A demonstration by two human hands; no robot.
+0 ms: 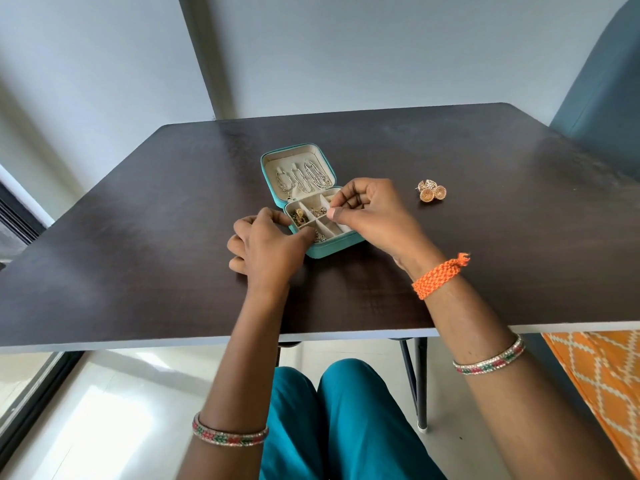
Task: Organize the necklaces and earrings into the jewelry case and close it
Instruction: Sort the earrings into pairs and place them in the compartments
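A small teal jewelry case [337,247] lies open on the dark table [138,237]. Silver necklaces [304,180] hang in its raised lid. Small earrings [302,216] lie in the compartments of the tray. My right hand [369,211] hovers over the tray's right side, thumb and fingers pinching a small piece above a middle compartment; the piece is too small to tell apart. My left hand [266,242] rests on the table against the case's left front corner, fingers on its wall. A pair of gold dome earrings [431,191] lies on the table to the right of the case.
A teal chair back [599,98] stands at the table's far right. An orange patterned cloth [602,375] hangs below the table's front right edge. The table's front edge runs close to my knees.
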